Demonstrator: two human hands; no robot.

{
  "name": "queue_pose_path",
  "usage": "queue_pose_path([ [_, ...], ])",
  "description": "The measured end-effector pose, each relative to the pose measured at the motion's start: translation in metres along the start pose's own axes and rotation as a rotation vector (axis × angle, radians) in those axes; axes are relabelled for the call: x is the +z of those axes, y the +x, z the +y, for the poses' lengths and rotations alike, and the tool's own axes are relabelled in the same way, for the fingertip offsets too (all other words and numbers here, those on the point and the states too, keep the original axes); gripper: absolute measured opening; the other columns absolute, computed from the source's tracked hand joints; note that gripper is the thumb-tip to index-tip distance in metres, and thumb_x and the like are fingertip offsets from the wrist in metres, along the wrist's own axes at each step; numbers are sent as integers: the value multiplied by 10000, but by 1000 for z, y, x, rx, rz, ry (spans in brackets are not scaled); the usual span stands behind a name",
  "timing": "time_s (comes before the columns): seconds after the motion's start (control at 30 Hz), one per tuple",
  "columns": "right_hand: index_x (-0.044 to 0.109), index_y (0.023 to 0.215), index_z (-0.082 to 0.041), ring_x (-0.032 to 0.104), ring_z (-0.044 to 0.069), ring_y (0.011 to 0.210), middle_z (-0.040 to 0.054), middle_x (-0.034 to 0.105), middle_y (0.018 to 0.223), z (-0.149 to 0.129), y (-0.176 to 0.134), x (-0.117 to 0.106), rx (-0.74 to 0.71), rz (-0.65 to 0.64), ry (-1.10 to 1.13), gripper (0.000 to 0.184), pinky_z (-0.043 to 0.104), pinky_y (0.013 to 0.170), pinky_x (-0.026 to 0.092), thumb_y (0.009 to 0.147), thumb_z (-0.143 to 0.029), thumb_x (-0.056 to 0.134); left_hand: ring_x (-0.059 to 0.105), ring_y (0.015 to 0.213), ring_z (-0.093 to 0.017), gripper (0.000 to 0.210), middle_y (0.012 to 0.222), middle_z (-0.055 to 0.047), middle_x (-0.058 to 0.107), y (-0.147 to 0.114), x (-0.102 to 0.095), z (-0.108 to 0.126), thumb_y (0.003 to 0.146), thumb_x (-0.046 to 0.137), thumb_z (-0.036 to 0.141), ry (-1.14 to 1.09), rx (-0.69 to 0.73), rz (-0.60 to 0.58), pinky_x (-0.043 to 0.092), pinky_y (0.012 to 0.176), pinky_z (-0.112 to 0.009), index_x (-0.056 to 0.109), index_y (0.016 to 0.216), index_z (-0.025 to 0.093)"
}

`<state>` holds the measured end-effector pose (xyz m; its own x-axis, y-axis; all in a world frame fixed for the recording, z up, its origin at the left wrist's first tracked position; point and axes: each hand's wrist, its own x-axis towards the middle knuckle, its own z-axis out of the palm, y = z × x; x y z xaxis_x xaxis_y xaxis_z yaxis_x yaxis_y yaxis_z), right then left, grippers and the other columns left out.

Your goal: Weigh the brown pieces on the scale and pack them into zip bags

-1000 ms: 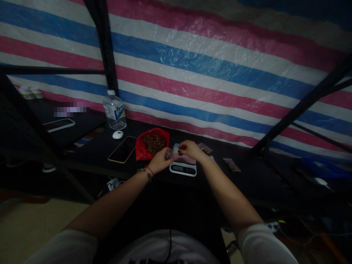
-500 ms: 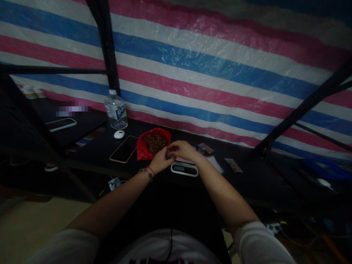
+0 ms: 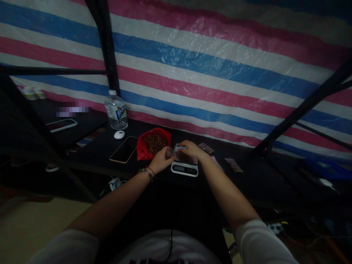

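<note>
A small clear plastic bag [image 3: 169, 152] is gripped in the fingers of my left hand [image 3: 161, 159], just right of a red plastic bag [image 3: 142, 148] full of brown dried bits [image 3: 155, 142]. My right hand [image 3: 190, 149] hovers over the pan of a small white digital scale [image 3: 183, 169], its fingers apart and nothing visible between them. The hand partly covers the pan. Whatever the small clear bag contains is too dim to make out.
Small filled bags [image 3: 206, 148] [image 3: 233, 165] lie to the right. On the left are a phone [image 3: 124, 149], a white oval object [image 3: 119, 134] and a clear plastic bottle [image 3: 116, 112]. Black frame posts [image 3: 108, 55] and a striped sheet [image 3: 192, 80] stand behind.
My right hand has come away from the small clear bag and shifted slightly right, over the scale. My left hand still holds the bag in about the same place.
</note>
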<state>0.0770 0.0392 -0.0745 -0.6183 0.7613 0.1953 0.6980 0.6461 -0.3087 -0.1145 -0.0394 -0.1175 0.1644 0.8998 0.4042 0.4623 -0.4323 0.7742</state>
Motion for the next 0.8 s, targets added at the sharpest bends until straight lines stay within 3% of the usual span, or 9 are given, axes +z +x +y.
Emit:
queue_pose_path([
  [0.23,700,972,-151,593,189,936,81,670,972,1,-8,2,-166,-154,-39,224,271,821,432,763,-192,632,601,809,-176,332,901,-39,630,0,2,-6,764,588,382,15,20,11,467,736,-289,534,1022,180],
  [0.6,710,941,-150,602,186,862,93,680,925,-6,-10,-11,-88,-205,-218,238,248,768,423,772,-84,556,607,808,-177,328,907,-38,634,0,2,-5,758,584,355,38,8,2,466,742,-287,532,1031,182],
  [0.8,709,959,-159,612,190,913,86,695,971,-2,-3,-9,-33,-153,-170,255,254,810,429,752,-86,579,613,812,-183,345,910,-43,646,1,0,-2,755,587,384,32,-16,5,466,729,-289,544,1030,180],
])
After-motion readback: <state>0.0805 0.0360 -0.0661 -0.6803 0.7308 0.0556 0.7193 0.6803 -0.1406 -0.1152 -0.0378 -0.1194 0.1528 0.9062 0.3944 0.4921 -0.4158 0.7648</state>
